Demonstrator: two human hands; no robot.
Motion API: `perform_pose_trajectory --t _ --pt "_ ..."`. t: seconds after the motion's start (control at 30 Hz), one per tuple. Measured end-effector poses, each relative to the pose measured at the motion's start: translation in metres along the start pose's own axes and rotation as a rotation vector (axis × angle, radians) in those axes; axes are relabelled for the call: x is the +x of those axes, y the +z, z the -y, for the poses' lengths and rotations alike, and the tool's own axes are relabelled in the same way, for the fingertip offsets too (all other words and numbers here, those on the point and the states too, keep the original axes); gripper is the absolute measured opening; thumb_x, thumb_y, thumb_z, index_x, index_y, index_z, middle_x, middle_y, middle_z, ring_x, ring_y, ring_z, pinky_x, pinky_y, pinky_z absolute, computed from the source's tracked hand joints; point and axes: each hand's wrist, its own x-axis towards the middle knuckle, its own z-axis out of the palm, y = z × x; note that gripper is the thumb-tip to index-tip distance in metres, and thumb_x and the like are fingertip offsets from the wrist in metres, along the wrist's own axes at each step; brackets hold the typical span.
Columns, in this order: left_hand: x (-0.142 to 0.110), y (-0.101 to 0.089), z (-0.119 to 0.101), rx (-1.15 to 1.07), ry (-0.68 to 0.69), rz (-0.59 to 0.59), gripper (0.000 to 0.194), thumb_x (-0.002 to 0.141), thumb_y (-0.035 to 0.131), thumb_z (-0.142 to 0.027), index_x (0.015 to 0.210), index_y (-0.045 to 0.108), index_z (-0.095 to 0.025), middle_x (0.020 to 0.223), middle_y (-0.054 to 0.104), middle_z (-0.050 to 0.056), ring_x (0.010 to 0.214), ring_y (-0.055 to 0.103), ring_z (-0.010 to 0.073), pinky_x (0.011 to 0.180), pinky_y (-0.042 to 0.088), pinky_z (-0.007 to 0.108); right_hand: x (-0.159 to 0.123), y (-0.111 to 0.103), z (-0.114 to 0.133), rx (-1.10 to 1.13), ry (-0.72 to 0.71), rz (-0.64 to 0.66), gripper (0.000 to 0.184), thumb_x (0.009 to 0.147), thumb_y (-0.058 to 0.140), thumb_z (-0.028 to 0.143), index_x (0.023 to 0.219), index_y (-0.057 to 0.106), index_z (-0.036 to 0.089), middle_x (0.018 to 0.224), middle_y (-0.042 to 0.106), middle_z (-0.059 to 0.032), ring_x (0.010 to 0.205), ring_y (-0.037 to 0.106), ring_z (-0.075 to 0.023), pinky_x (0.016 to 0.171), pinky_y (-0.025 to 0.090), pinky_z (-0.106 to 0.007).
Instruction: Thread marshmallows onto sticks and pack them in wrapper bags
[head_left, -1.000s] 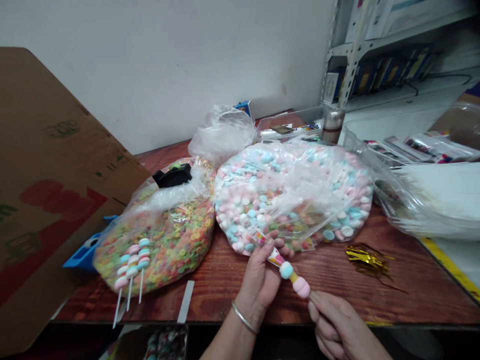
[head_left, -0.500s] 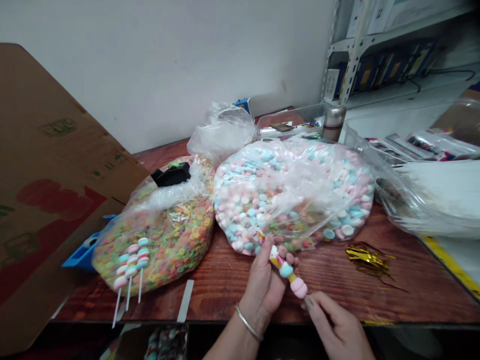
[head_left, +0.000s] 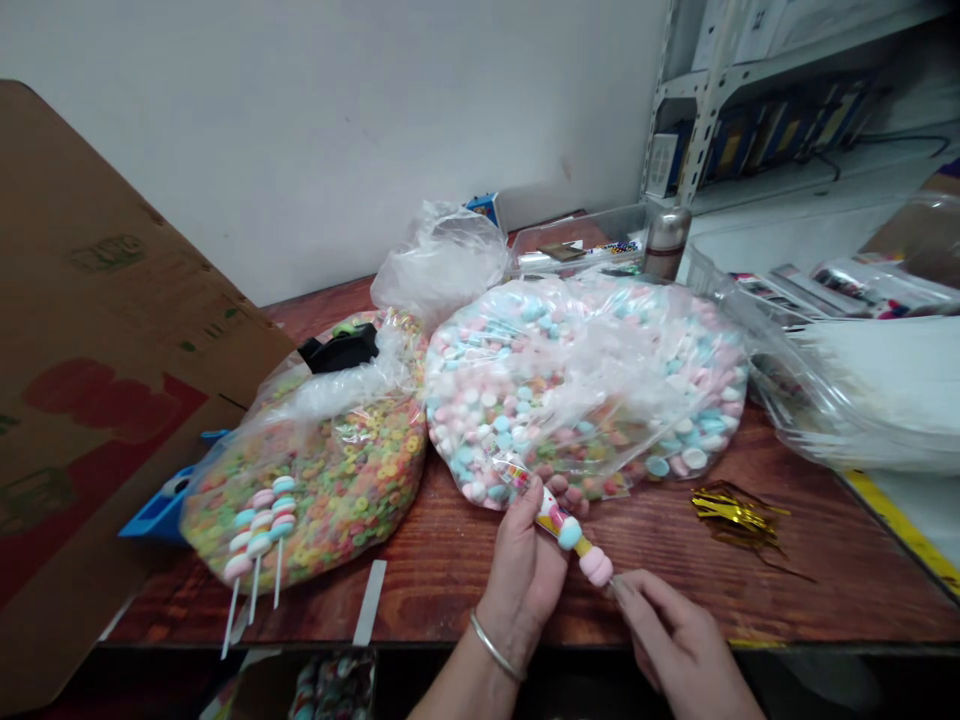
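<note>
My left hand is closed round a candy skewer with a blue and a pink marshmallow piece on it, its far end in a clear printed wrapper. My right hand pinches the skewer's near end just under the pink piece. Both hands hover over the wooden table at its front edge, right in front of a big clear bag of pink, blue and white marshmallow sweets.
A bag of coloured ring cereal lies left, with three finished skewers leaning on it. A brown cardboard box stands far left. Gold twist ties lie right. Clear trays and a metal shelf fill the right.
The pink and blue pieces have slid up the skewer toward the wrapper. Both hands shifted slightly left and away from me.
</note>
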Motion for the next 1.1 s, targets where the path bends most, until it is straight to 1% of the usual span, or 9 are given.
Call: perform_pose_trajectory --t 0.1,0.23,0.37,0.47,0.6,0.7,0.8,0.93,1.1 --pt "0.000 0.001 -0.001 -0.042 -0.020 0.024 0.010 0.084 0.064 -0.021 0.092 0.064 -0.015 0.082 0.063 0.003 0.073 0.062 0.0145 0.076 0.053 0.032 0.001 0.001 0.008 0.477 0.409 0.201 0.044 0.081 0.060 0.062 0.078 0.060 0.018 0.053 0.033 0.0105 0.037 0.016 -0.0022 0.033 0.016 -0.016" --pt "-0.003 0.002 -0.001 -0.022 -0.002 0.083 0.009 0.086 0.062 -0.023 0.091 0.064 -0.015 0.081 0.061 0.002 0.073 0.060 0.0131 0.074 0.053 0.029 0.002 0.001 0.007 0.550 0.403 0.244 0.042 0.079 0.066 0.060 0.078 0.058 0.018 0.052 0.026 0.0127 0.040 0.011 -0.0021 0.036 0.010 -0.016" --pt "-0.004 0.004 0.001 0.010 0.023 0.036 0.009 0.087 0.062 -0.023 0.086 0.063 -0.015 0.080 0.060 0.001 0.071 0.059 0.0123 0.074 0.052 0.028 0.001 0.003 -0.002 0.120 0.068 0.046 0.043 0.084 0.058 0.060 0.071 0.055 0.019 0.053 0.036 0.0079 0.045 0.029 -0.0069 0.042 0.024 -0.019" --pt "-0.004 0.007 0.001 0.023 0.033 -0.025 0.009 0.085 0.064 -0.023 0.084 0.062 -0.014 0.078 0.060 0.002 0.069 0.059 0.0122 0.072 0.053 0.028 0.000 0.002 -0.007 -0.293 -0.283 -0.129 0.032 0.093 0.051 0.041 0.070 0.059 0.021 0.063 0.053 0.0011 0.057 0.049 -0.0123 0.054 0.038 -0.022" --pt "-0.004 0.009 0.000 0.049 0.014 -0.060 0.011 0.082 0.068 -0.024 0.083 0.062 -0.014 0.077 0.062 0.002 0.068 0.060 0.0128 0.070 0.053 0.028 -0.004 -0.002 -0.013 -0.805 -0.771 -0.240 0.012 0.090 0.057 0.018 0.092 0.068 0.020 0.066 0.065 -0.0021 0.059 0.059 -0.0151 0.061 0.041 -0.027" --pt "-0.006 0.008 0.000 0.058 -0.003 -0.081 0.013 0.081 0.069 -0.024 0.084 0.061 -0.015 0.078 0.062 0.002 0.067 0.060 0.0132 0.069 0.053 0.030 -0.005 -0.003 -0.014 -0.961 -0.901 -0.307 0.018 0.088 0.058 0.012 0.103 0.067 0.017 0.070 0.069 -0.0054 0.063 0.062 -0.0187 0.066 0.043 -0.031" --pt "-0.007 0.008 -0.001 0.042 -0.022 -0.051 0.014 0.082 0.068 -0.026 0.085 0.061 -0.015 0.078 0.061 0.002 0.067 0.059 0.0130 0.071 0.053 0.031 -0.003 -0.004 -0.013 -0.870 -0.841 -0.225 0.018 0.090 0.056 0.015 0.106 0.064 0.017 0.073 0.069 -0.0060 0.064 0.064 -0.0180 0.063 0.045 -0.028" --pt "-0.009 0.007 -0.002 0.004 -0.072 0.027 0.015 0.085 0.065 -0.031 0.087 0.059 -0.016 0.076 0.059 0.000 0.066 0.057 0.0123 0.072 0.051 0.031 -0.002 -0.007 -0.007 -0.639 -0.650 -0.118 0.015 0.093 0.049 0.020 0.090 0.064 0.021 0.073 0.065 -0.0029 0.064 0.063 -0.0149 0.060 0.044 -0.023" --pt "-0.013 0.007 0.003 0.006 -0.104 0.159 0.019 0.090 0.057 -0.036 0.089 0.058 -0.016 0.072 0.055 -0.001 0.064 0.055 0.0118 0.066 0.046 0.027 -0.001 -0.003 0.004 -0.105 -0.088 -0.009 0.037 0.091 0.051 0.051 0.069 0.054 0.020 0.059 0.046 0.0039 0.050 0.041 -0.0101 0.047 0.032 -0.022"
